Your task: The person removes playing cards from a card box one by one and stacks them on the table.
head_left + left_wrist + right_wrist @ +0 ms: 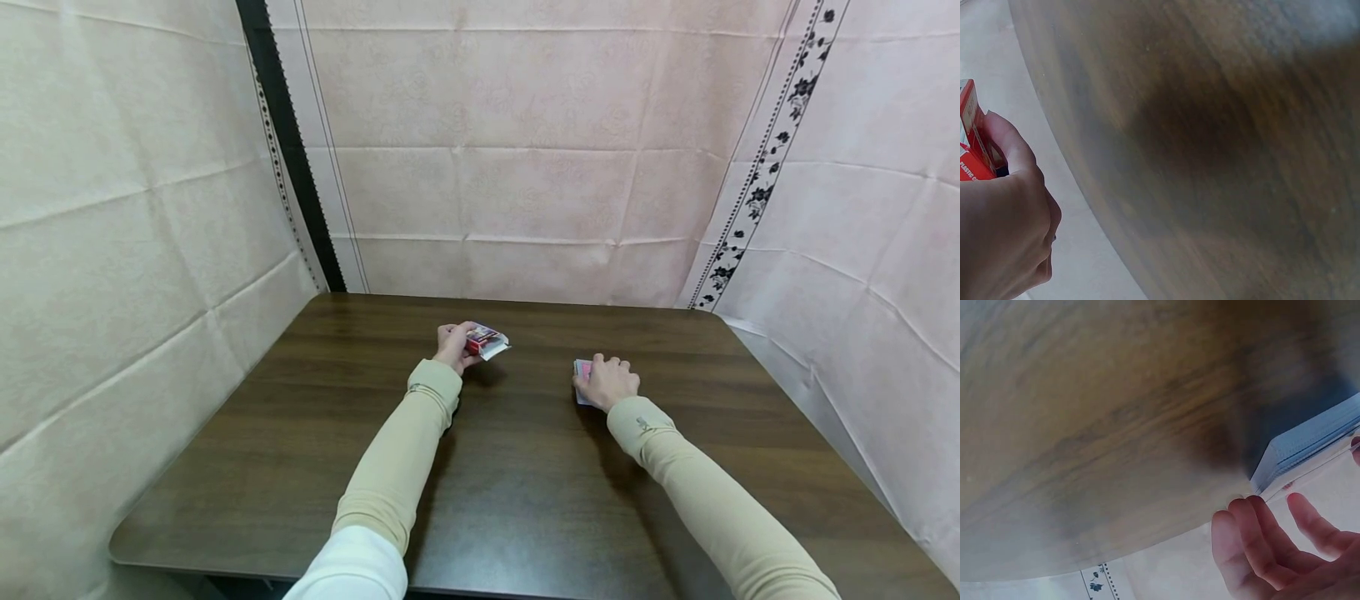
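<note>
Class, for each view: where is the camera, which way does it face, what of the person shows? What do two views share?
Head: on the head, facing forward and down at the table; left hand, right hand and both sleeves show.
Left wrist: on that wrist, facing table and red box; left hand shows.
Right wrist: on that wrist, facing table and card stack; right hand shows partly.
Shared: head and left wrist both show the red box.

Your left hand (455,345) holds a smooth-looking red rectangular cardboard box (484,340); your right hand (609,383), a smooth blue-edged card stack (1316,444). Below both, brown wood-grain tabletop (487,475) gleams; beyond, pale cloth (540,196) looks matt, creased.
</note>
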Demonstrator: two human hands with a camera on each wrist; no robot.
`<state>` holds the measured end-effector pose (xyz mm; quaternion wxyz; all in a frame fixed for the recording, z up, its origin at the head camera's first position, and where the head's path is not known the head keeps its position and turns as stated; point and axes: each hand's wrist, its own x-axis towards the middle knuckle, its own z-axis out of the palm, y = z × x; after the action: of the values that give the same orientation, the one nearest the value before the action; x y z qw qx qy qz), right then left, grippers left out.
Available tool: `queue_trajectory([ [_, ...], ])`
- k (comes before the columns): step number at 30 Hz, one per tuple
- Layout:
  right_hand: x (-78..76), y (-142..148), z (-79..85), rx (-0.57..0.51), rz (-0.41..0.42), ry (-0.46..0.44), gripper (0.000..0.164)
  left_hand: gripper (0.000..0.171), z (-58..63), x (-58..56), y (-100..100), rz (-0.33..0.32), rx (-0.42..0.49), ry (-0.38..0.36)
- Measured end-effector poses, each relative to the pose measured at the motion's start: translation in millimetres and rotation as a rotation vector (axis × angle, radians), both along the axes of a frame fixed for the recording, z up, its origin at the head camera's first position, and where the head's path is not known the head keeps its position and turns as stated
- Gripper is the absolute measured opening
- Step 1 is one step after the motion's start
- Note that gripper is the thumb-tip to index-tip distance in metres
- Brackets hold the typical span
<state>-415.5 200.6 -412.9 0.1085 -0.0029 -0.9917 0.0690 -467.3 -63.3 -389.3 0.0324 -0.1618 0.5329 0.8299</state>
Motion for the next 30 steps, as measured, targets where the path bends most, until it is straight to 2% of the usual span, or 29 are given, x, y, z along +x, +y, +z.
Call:
queue_trajectory([
  [22, -2.0, -0.7, -6.7, 0.010, 0.002, -0.021, 0.060, 0.037, -0.8, 1.0, -0.7, -0.004, -0.001, 0.012],
  [30, -1.0, -1.4, -7.4, 0.002, -0.002, -0.010, 0.058, 0.039, -3.0, -0.8, -1.8, -0.015, -0.001, -0.008],
])
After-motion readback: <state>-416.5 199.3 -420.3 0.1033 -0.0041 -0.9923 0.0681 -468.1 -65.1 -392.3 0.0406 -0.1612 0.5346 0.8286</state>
